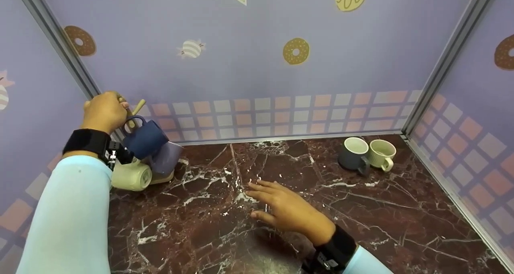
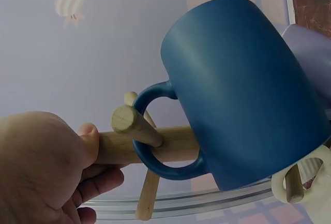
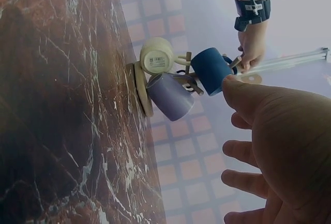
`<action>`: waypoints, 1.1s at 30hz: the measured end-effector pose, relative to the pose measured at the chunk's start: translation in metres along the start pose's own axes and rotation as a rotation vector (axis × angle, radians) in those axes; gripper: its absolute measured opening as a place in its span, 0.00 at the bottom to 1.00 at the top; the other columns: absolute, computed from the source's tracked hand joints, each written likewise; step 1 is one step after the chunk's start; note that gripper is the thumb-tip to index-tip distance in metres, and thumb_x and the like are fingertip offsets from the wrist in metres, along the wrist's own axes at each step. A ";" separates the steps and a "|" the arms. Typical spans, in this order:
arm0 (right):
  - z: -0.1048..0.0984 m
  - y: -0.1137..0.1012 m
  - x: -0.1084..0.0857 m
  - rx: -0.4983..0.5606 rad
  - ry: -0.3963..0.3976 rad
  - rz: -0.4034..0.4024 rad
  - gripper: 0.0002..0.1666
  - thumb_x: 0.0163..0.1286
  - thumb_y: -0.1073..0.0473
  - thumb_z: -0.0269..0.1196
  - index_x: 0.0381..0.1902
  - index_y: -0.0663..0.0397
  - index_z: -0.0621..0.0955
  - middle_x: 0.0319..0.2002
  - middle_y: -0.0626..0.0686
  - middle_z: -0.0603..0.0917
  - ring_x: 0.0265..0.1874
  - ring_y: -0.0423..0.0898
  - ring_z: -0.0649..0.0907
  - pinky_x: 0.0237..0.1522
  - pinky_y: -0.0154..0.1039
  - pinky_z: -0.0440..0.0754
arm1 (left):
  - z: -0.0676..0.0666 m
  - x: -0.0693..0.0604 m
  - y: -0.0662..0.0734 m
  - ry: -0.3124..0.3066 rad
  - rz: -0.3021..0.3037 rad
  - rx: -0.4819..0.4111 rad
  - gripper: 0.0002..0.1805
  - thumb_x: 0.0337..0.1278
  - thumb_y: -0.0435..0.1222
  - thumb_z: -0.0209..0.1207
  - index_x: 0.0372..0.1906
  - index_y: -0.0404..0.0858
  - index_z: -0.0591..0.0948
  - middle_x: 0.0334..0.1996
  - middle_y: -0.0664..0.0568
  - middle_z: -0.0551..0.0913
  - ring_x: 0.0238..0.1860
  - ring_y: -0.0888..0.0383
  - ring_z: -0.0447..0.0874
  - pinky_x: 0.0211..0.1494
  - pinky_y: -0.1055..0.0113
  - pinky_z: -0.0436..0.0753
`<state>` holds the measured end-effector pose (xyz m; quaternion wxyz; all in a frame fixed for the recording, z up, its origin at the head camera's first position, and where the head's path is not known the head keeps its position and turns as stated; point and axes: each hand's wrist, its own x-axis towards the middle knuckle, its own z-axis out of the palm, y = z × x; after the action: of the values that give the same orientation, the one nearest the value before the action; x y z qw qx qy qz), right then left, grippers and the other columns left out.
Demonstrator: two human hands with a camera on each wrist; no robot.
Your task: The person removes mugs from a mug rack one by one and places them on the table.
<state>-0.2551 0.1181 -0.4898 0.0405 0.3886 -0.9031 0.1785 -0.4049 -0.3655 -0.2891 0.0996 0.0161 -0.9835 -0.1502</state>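
A wooden mug rack (image 2: 178, 144) stands at the back left corner, and my left hand (image 1: 105, 111) grips the top of its post. On one peg a blue mug (image 2: 240, 89) hangs by its handle. Below it a purple mug (image 3: 170, 97) and a cream-green mug (image 1: 131, 176) hang on lower pegs, over the round base (image 3: 142, 89). My right hand (image 1: 291, 209) is over the middle of the table with fingers spread, holding nothing; in the right wrist view its fingers point toward the rack.
A dark grey mug (image 1: 353, 156) and a light green mug (image 1: 381, 155) stand upright side by side at the back right of the marbled table (image 1: 225, 225). Patterned walls (image 1: 249, 73) rise behind and at both sides.
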 end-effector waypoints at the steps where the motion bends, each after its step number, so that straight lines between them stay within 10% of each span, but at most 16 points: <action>1: 0.000 0.000 0.000 -0.001 0.001 -0.001 0.40 0.86 0.32 0.58 0.86 0.41 0.73 0.90 0.45 0.66 0.87 0.54 0.72 0.90 0.59 0.65 | 0.000 -0.001 0.001 -0.001 -0.001 -0.008 0.23 0.91 0.40 0.48 0.64 0.23 0.81 0.64 0.22 0.82 0.64 0.19 0.79 0.76 0.24 0.64; 7: -0.001 0.003 -0.001 -0.019 0.022 -0.020 0.39 0.86 0.34 0.59 0.86 0.42 0.74 0.89 0.47 0.67 0.87 0.54 0.73 0.90 0.59 0.67 | 0.014 -0.006 0.007 0.066 -0.072 -0.173 0.27 0.93 0.43 0.47 0.72 0.24 0.76 0.69 0.23 0.80 0.71 0.21 0.75 0.85 0.24 0.61; 14: -0.003 0.005 0.001 -0.032 0.022 -0.019 0.39 0.86 0.33 0.60 0.86 0.40 0.73 0.89 0.47 0.68 0.87 0.57 0.72 0.90 0.62 0.66 | 0.065 -0.030 -0.011 0.316 -0.159 -0.396 0.41 0.93 0.60 0.41 0.88 0.35 0.66 0.85 0.30 0.69 0.87 0.30 0.58 0.92 0.34 0.57; 19: -0.002 0.005 0.003 -0.038 0.019 -0.020 0.39 0.86 0.33 0.60 0.86 0.40 0.74 0.89 0.47 0.67 0.88 0.57 0.71 0.90 0.64 0.66 | 0.097 -0.061 -0.026 0.370 -0.163 -0.502 0.58 0.79 0.77 0.43 0.93 0.39 0.58 0.89 0.29 0.58 0.92 0.32 0.46 0.95 0.32 0.52; 24: -0.001 0.004 0.002 -0.028 0.020 -0.026 0.39 0.86 0.32 0.59 0.86 0.41 0.74 0.89 0.48 0.69 0.87 0.57 0.72 0.89 0.65 0.66 | 0.121 -0.084 -0.030 0.347 -0.163 -0.465 0.70 0.64 0.80 0.61 0.94 0.39 0.52 0.88 0.27 0.59 0.90 0.31 0.51 0.94 0.31 0.55; 33: 0.001 0.003 0.000 -0.027 0.017 -0.023 0.39 0.86 0.33 0.58 0.86 0.42 0.74 0.89 0.49 0.69 0.86 0.57 0.73 0.89 0.63 0.67 | 0.133 -0.086 -0.025 0.310 -0.174 -0.341 0.73 0.53 0.52 0.86 0.94 0.38 0.52 0.87 0.29 0.65 0.87 0.28 0.61 0.91 0.30 0.61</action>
<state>-0.2571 0.1199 -0.4916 0.0552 0.3970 -0.9004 0.1693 -0.3473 -0.3448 -0.4374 0.2374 0.1066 -0.9117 -0.3178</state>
